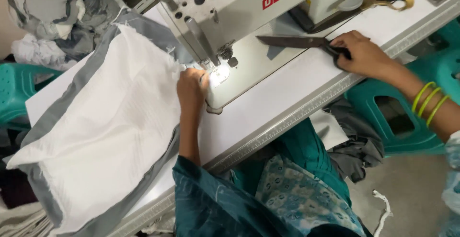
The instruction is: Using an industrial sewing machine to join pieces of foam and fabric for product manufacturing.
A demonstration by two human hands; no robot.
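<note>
White cloth (103, 127) with a grey border lies spread over the left part of the sewing table (282, 98), its right edge drawn up to the needle of the sewing machine (230, 7). The left hand (191, 88) rests on that edge just beside the lit needle area, fingers bent down and pressing the fabric against the machine bed. The right hand (362, 55) lies farther right on the table, closed around the dark handles of a pair of scissors (297, 42), whose blades lie flat and point left toward the machine. Green bangles (429, 103) ring the right wrist. A teal plastic stool (407, 117) stands beside the table, and more grey and white fabric (48, 21) is heaped behind the table's far left corner.
</note>
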